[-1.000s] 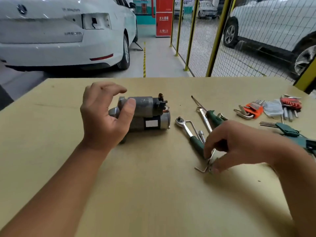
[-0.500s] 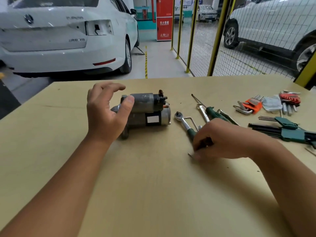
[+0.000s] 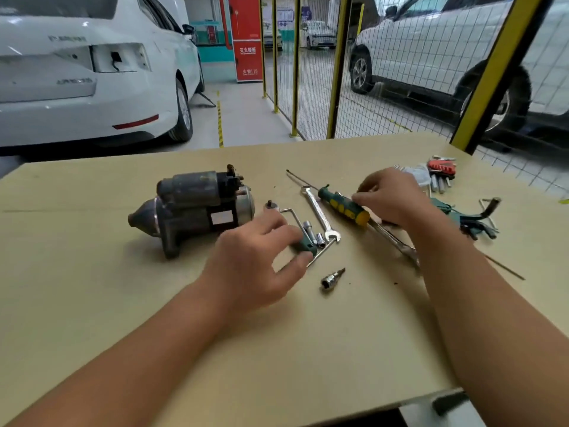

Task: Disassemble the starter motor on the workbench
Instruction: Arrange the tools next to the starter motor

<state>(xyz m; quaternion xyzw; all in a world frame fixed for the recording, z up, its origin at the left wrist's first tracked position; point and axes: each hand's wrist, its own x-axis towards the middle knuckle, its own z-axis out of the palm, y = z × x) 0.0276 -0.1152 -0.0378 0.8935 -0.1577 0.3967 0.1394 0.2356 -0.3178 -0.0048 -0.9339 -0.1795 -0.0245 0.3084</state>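
Left hand at frame centre curled its grip round the green ratchet handle, right hand pinched the screwdriver; starter motor lay centre-left on the surface.

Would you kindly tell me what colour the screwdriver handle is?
The screwdriver handle is dark green with yellow patches and a yellow end, seen in the head view.

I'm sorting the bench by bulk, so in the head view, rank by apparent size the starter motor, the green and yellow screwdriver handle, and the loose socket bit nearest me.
1. Starter motor, clearly the largest.
2. Green and yellow screwdriver handle.
3. Loose socket bit, smallest even though it lies nearest the camera.
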